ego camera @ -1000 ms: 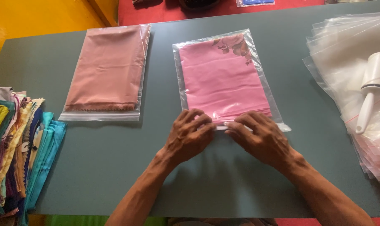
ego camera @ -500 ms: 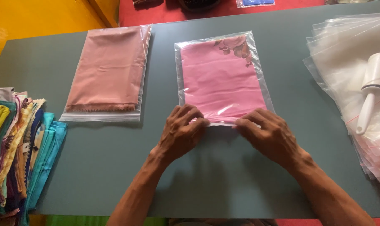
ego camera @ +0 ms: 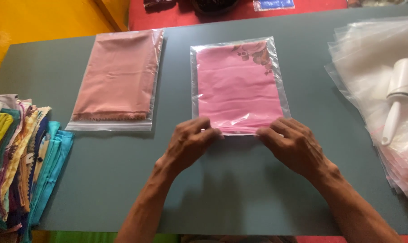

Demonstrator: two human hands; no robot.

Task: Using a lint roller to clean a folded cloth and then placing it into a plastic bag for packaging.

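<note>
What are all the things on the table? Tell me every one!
Bagged pink cloth: one, bright pink with a dark flower corner, in a clear bag, table middle.
Bagged dusty-pink cloth: one, clear bag, to its left.
Folded cloths: a stack, many colours, far left edge.
Empty clear bags: a pile, see-through, far right.
Lint roller: one, white, lying on the bag pile.
Table: one, grey-green.
Left hand: one, fingertips on the pink cloth bag's near edge.
Right hand: one, fingertips on the same edge.
</note>
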